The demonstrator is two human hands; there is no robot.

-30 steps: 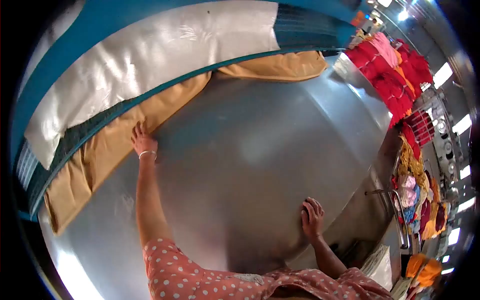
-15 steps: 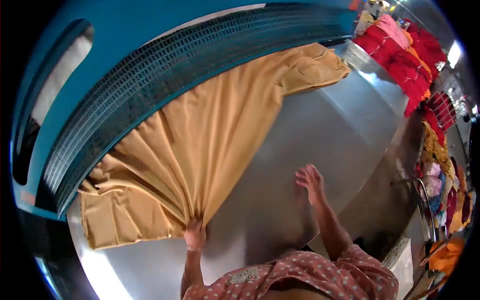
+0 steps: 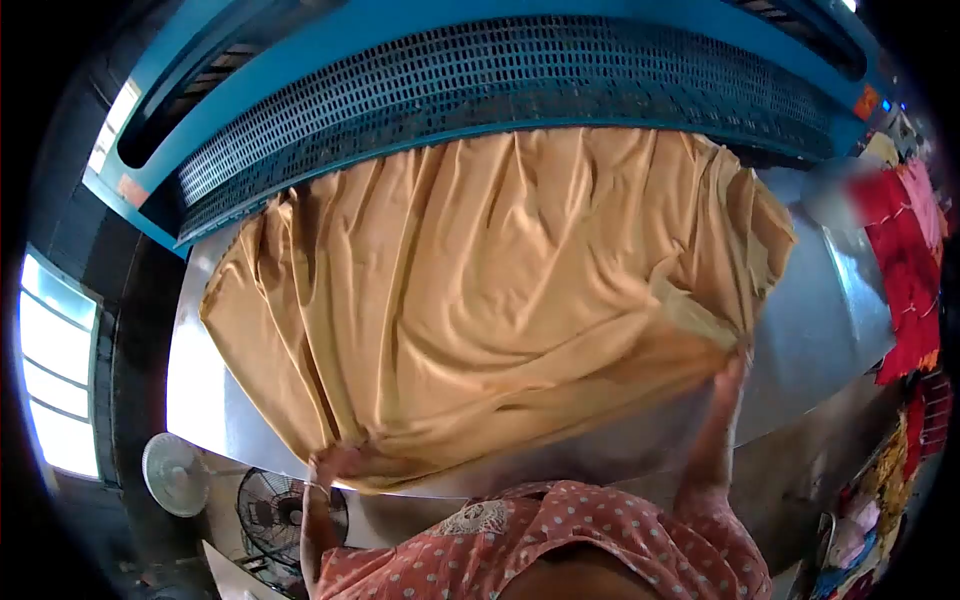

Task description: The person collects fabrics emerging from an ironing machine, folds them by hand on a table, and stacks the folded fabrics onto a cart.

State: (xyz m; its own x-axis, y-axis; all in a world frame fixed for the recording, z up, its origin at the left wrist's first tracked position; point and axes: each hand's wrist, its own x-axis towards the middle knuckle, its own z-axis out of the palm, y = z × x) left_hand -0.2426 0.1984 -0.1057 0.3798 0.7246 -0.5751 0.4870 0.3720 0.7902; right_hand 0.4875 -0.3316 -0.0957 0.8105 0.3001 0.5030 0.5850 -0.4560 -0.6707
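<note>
- Metal-topped table (image 3: pixel 815 320), head view: grey, shiny, its bare surface visible to the right of the tan cloth and as a strip along the cloth's near side.
- Blue machine housing (image 3: pixel 640 18): curved, running along beyond the far edge of the tan cloth.
- Slotted panel (image 3: pixel 500 62): dark, pierced with rows of openings, between the housing and the tan cloth.
- Tan cloth (image 3: pixel 500 270), one: spread on the table, far edge along the machine's lip, with long folds running toward the person; right end bunched and overlapping.
- Left hand (image 3: pixel 338 462): at the near left corner of the tan cloth, fingers curled in on gathered fabric.
- Right hand (image 3: pixel 733 370): at the near right corner of the tan cloth, fingers drawn together on its edge, partly blurred; the near edge stretches between both hands.
- Polka-dot garment (image 3: pixel 640 540): coral with pale dots, worn by the person, on the near side of the tan cloth.
- Pale round fan (image 3: pixel 175 475) and black caged fan (image 3: pixel 262 512): below left of the tan cloth.
- Barred window (image 3: pixel 60 370): bright, well left of the tan cloth.
- Red fabric pile (image 3: pixel 900 270), with pink cloth (image 3: pixel 922 195): well right of the tan cloth.
</note>
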